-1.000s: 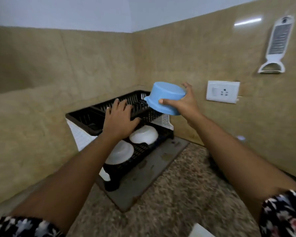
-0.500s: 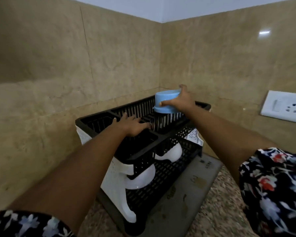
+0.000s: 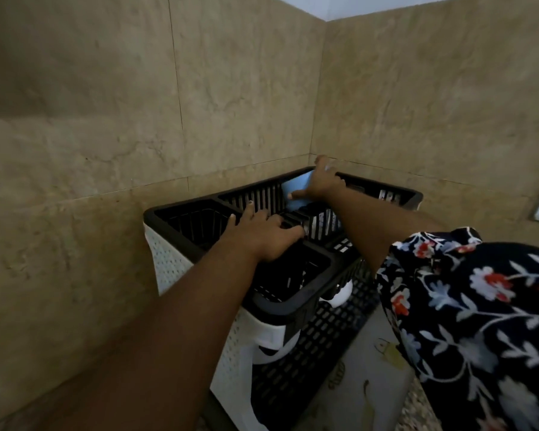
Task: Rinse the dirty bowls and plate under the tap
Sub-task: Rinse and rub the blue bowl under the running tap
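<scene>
A grey mat [image 3: 360, 396] with faint, unreadable markings lies under the dish rack [image 3: 280, 306], on whose lower tier white bowls [image 3: 339, 295] rest. The left hand [image 3: 262, 234] lies spread across the rack's top dividers. Farther back, the right hand [image 3: 319, 183] grips the blue bowl [image 3: 297, 189] inside the rack's rear top compartment.

Plastic rack against polished stone-look tiles.

The dish rack [image 3: 293, 303] has matt black slatted plastic trays and perforated white plastic sides; at its 12 o'clock end lies a smooth pale-blue plastic bowl [image 3: 297, 185]. The wall tiles [image 3: 237, 98] are smooth, faintly glossy, beige-veined. The sleeve [image 3: 479, 312] at 3 o'clock is soft floral-print cloth.
</scene>
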